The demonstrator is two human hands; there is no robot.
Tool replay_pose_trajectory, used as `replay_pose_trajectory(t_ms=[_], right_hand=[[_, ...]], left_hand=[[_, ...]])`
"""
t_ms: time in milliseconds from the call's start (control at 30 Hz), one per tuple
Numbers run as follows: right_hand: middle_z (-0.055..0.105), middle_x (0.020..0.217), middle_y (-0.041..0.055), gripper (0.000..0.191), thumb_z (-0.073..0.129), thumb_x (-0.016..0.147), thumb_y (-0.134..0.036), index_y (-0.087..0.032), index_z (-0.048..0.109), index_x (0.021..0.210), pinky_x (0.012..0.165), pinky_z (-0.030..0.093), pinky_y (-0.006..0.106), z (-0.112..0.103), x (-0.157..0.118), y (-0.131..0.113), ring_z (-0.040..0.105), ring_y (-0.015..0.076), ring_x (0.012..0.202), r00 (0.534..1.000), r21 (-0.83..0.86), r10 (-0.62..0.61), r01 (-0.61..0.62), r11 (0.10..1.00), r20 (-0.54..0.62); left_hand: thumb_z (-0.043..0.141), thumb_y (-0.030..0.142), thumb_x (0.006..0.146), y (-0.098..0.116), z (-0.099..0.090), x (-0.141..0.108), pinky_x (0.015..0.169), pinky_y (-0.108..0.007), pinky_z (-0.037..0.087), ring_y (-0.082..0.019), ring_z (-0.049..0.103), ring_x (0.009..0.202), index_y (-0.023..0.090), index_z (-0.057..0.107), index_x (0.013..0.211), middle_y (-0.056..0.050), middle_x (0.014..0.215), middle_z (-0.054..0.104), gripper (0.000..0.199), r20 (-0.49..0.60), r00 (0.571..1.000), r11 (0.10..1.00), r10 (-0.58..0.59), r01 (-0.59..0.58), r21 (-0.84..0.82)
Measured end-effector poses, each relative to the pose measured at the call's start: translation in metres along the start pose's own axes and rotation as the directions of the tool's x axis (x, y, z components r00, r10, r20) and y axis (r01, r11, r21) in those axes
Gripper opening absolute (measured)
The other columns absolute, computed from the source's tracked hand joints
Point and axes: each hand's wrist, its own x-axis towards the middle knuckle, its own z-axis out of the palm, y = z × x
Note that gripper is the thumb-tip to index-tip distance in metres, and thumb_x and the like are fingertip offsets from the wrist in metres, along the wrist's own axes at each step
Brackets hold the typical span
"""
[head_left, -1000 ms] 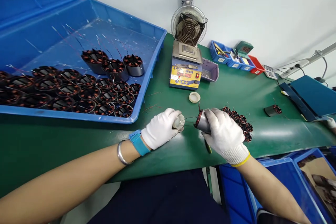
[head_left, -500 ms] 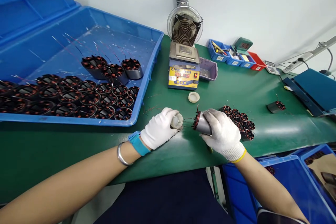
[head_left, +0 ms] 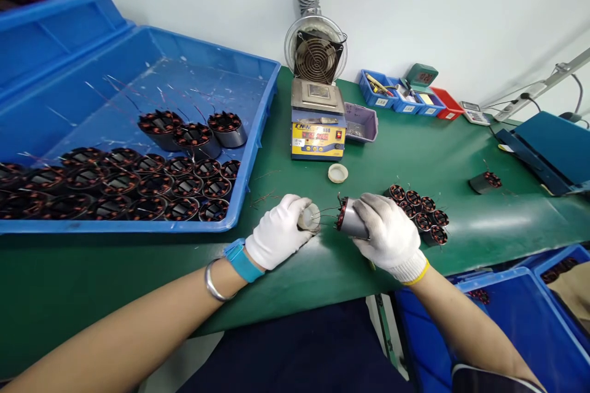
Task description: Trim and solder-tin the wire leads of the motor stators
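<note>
My right hand [head_left: 389, 234], in a white glove, grips a grey motor stator [head_left: 349, 220] with copper windings, held sideways with its open end facing left. My left hand [head_left: 279, 232], also gloved, is closed around a small whitish round container [head_left: 308, 217] resting on the green table [head_left: 442, 153]. Thin wires run from the stator toward that container. Both hands sit close together near the table's front edge. A cluster of several finished stators [head_left: 420, 214] lies just right of my right hand.
A big blue tray [head_left: 251, 135] at left holds many stators. Behind stand a yellow solder pot [head_left: 317, 121], a fume fan [head_left: 316, 50], a purple box [head_left: 361, 121], a white cap [head_left: 338, 172] and small parts bins [head_left: 405, 98]. One lone stator [head_left: 483, 182] lies at right; blue crates [head_left: 502, 313] sit below.
The hands have kept their grip and stayed together; the stator tilted slightly. The camera view shifted a little, so everything appears moved leftward and down.
</note>
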Motion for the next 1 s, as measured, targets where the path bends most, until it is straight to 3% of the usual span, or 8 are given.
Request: replay_pose_trajectory(t_ms=[133, 233, 300, 400, 433, 500, 667, 1000], right_hand=[[0.054, 0.128, 0.0146, 0.069, 0.074, 0.068, -0.028, -0.020, 0.048, 0.131, 0.095, 0.053, 0.045, -0.008, -0.006, 0.005, 0.055, 0.0310, 0.117, 0.959, 0.190, 0.263, -0.241, 0.952, -0.101], [0.058, 0.123, 0.0113, 0.074, 0.080, 0.061, -0.036, -0.023, 0.052, 0.128, 0.096, 0.052, 0.048, -0.010, -0.011, 0.007, 0.058, 0.0311, 0.112, 0.825, 0.476, 0.565, -0.501, 0.723, 0.010], [0.063, 0.114, 0.0089, 0.070, 0.079, 0.061, -0.043, -0.023, 0.055, 0.124, 0.081, 0.057, 0.041, -0.007, -0.015, 0.004, 0.063, 0.0281, 0.101, 0.730, 0.742, 0.644, -0.558, 0.371, 0.228], [0.068, 0.098, 0.0081, 0.058, 0.070, 0.069, -0.057, -0.022, 0.060, 0.114, 0.051, 0.050, 0.028, 0.005, -0.021, -0.007, 0.066, 0.0230, 0.078, 0.675, 0.834, 0.489, -0.453, -0.317, 0.552], [0.069, 0.095, 0.0085, 0.055, 0.067, 0.071, -0.060, -0.021, 0.062, 0.110, 0.046, 0.046, 0.025, 0.010, -0.022, -0.012, 0.066, 0.0215, 0.072, 0.664, 0.766, 0.407, -0.430, -0.479, 0.627], [0.070, 0.090, 0.0101, 0.055, 0.064, 0.072, -0.064, -0.019, 0.065, 0.103, 0.040, 0.040, 0.021, 0.018, -0.025, -0.021, 0.064, 0.0184, 0.062, 0.646, 0.620, 0.256, -0.431, -0.656, 0.719], [0.071, 0.080, 0.0132, 0.059, 0.063, 0.072, -0.067, -0.014, 0.068, 0.098, 0.035, 0.036, 0.020, 0.028, -0.024, -0.034, 0.060, 0.0163, 0.052, 0.618, 0.463, 0.086, -0.481, -0.744, 0.782], [0.070, 0.076, 0.0088, 0.051, 0.065, 0.074, -0.063, -0.016, 0.070, 0.096, 0.037, 0.039, 0.020, 0.027, -0.023, -0.036, 0.060, 0.0150, 0.051, 0.616, 0.582, 0.225, -0.471, -0.663, 0.755]], left_hand=[[0.076, 0.032, 0.076, 0.000, -0.002, 0.000, 0.087, -0.041, 0.055, -0.028, 0.065, 0.100, 0.016, 0.053, 0.121, -0.010, 0.116, 0.058, 0.053, -0.024, 1.000, 1.000, 0.012, -0.012, -0.026], [0.076, 0.029, 0.076, 0.001, -0.003, 0.000, 0.086, -0.040, 0.056, -0.028, 0.064, 0.101, 0.015, 0.054, 0.120, -0.011, 0.115, 0.058, 0.052, -0.041, 0.998, 0.998, 0.037, -0.039, -0.050], [0.076, 0.029, 0.076, 0.002, -0.005, 0.001, 0.086, -0.041, 0.056, -0.029, 0.064, 0.101, 0.015, 0.054, 0.120, -0.011, 0.115, 0.059, 0.051, -0.041, 0.998, 0.997, 0.040, -0.043, -0.064], [0.076, 0.032, 0.077, 0.005, -0.007, 0.001, 0.085, -0.040, 0.056, -0.029, 0.065, 0.101, 0.016, 0.055, 0.121, -0.011, 0.117, 0.059, 0.051, -0.036, 0.999, 0.996, 0.030, -0.033, -0.083], [0.076, 0.032, 0.077, 0.005, -0.007, 0.001, 0.085, -0.040, 0.056, -0.029, 0.065, 0.100, 0.017, 0.055, 0.121, -0.011, 0.117, 0.059, 0.051, -0.036, 0.999, 0.995, 0.031, -0.034, -0.089], [0.075, 0.033, 0.077, 0.005, -0.008, 0.000, 0.085, -0.039, 0.055, -0.028, 0.065, 0.099, 0.018, 0.055, 0.121, -0.010, 0.117, 0.059, 0.050, -0.035, 0.999, 0.994, 0.042, -0.045, -0.100], [0.075, 0.032, 0.079, 0.002, -0.007, -0.003, 0.086, -0.037, 0.054, -0.026, 0.064, 0.102, 0.019, 0.053, 0.123, -0.010, 0.120, 0.059, 0.051, -0.066, 0.993, 0.989, 0.096, -0.102, -0.105], [0.074, 0.030, 0.079, 0.005, -0.006, -0.001, 0.086, -0.033, 0.052, -0.022, 0.064, 0.100, 0.021, 0.055, 0.117, -0.007, 0.118, 0.061, 0.043, -0.116, 0.981, 0.977, 0.153, -0.168, -0.134]])
